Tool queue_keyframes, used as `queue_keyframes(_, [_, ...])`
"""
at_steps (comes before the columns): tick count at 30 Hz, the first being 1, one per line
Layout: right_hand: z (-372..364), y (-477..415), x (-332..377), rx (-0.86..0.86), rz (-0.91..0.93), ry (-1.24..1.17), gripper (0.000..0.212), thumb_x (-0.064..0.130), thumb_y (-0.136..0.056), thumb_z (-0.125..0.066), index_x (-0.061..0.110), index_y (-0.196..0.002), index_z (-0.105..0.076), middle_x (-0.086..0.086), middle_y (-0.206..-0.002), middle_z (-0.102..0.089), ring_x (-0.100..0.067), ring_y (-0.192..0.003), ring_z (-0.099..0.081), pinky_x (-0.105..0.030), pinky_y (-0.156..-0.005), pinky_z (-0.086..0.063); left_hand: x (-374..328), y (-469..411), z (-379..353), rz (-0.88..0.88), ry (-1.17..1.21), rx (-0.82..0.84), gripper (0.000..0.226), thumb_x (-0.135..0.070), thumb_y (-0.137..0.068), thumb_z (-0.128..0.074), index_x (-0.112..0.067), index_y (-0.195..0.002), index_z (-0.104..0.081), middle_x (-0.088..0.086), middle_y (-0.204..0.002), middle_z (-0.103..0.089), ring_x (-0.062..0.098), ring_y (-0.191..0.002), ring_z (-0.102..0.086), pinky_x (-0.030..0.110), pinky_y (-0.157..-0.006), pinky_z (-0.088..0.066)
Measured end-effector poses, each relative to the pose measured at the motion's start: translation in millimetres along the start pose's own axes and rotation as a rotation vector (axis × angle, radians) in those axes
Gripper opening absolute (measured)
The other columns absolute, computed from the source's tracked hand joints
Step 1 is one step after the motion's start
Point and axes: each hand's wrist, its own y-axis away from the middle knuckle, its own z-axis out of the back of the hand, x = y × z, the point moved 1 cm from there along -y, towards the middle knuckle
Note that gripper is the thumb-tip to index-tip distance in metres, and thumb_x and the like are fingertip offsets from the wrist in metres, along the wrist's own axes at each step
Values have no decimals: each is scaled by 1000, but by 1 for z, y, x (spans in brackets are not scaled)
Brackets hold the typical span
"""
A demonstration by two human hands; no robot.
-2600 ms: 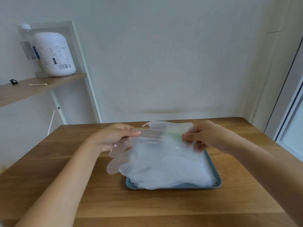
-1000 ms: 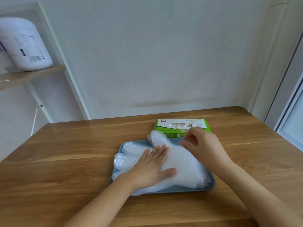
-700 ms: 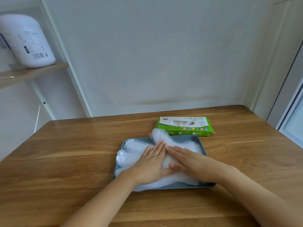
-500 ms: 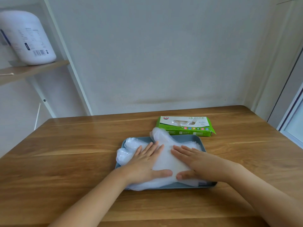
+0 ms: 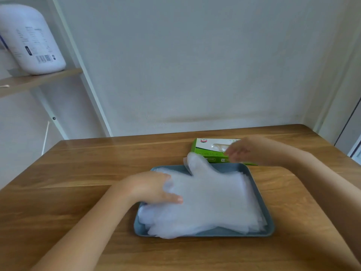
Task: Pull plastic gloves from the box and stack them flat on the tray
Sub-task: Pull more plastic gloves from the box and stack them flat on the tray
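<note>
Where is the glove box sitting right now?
Head view: the glove box lies on the table just behind the tray's far edge, right of centre, under the right hand.

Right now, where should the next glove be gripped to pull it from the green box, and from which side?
Pinch the translucent glove plastic showing through the top opening of the green glove box, coming straight down from above. The box lies flat with its opening facing up; the blurred right hand hovers over it.

Left hand (image 5: 150,187) lies low, thumb extended; right hand (image 5: 246,150) reaches forward, blurred.
</note>
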Motion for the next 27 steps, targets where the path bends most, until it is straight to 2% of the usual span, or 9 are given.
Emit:
queue_keyframes(3, [-2,-32,-21,-227,-7,-5,16,17,-94,-58,27,-100,-69,13,-95,-58,-9,-91,-58,-13,-63,-36,-4,-14,23,-7,145,-225,74,-62,-89,-50,-19,-148,-35,-4,-153,-38,14,-138,-38,26,-107,-31])
queue_keyframes(6, [-15,-54,-32,-249,4,6,15,18,-94,-58,25,-100,-71,7,-99,-54,-18,-99,-56,-22,-76,-35,-9,-35,37,-18,340,-376,60,-56,-93,-49,-22,-141,-46,-5,-144,-48,13,-130,-47,29,-106,-37])
queue_keyframes(8, [-25,-61,-32,-229,29,-42,15,28,-92,-61,24,-100,-73,3,-110,-58,-19,-108,-53,-25,-84,-36,-14,-52,44,-55,415,-408,46,-45,-97,-49,-21,-136,-51,-4,-138,-54,12,-124,-51,26,-101,-38])
queue_keyframes(11, [-38,-68,-32,-151,15,-70,28,42,-92,-55,33,-114,-69,-1,-137,-48,-16,-130,-34,-24,-103,-27,-20,-76,50,-85,434,-390,38,-34,-99,-50,-21,-134,-54,-3,-135,-56,12,-121,-52,22,-96,-38])
queue_keyframes(14, [-40,-73,-34,-98,27,5,30,37,-96,-49,37,-123,-62,-5,-148,-38,-18,-138,-25,-23,-111,-18,-23,-102,52,-73,387,-307,44,-36,-97,-52,-22,-139,-49,-1,-143,-50,15,-128,-47,29,-106,-37])
queue_keyframes(17, [-39,-74,-34,-100,48,-14,27,37,-95,-51,35,-118,-67,-3,-142,-41,-17,-133,-28,-22,-104,-20,-32,-118,51,-104,375,-249,58,-39,-94,-58,-23,-147,-38,-3,-152,-38,16,-138,-37,28,-110,-31])
queue_keyframes(20, [-41,-76,-36,-147,38,-94,25,41,-92,-56,27,-102,-75,5,-131,-43,-12,-125,-30,-20,-96,-24,-44,-128,49,-171,362,-180,74,-43,-89,-64,-27,-151,-27,-5,-156,-32,13,-142,-30,26,-110,-26])
queue_keyframes(24, [-42,-80,-38,-214,72,-39,13,13,-87,-62,20,-85,-73,5,-119,-47,-15,-117,-37,-17,-86,-25,-50,-138,48,-174,176,-90,83,-50,-87,-63,-31,-153,-18,-3,-162,-10,18,-147,-17,32,-117,-21])
queue_keyframes(27, [-43,-81,-42,-189,100,-34,16,10,-85,-62,24,-78,-65,8,-107,-44,-13,-109,-37,-17,-81,-25,-51,-142,47,-159,107,-72,83,-53,-87,-61,-33,-153,-15,0,-163,-2,21,-148,-14,34,-118,-20])
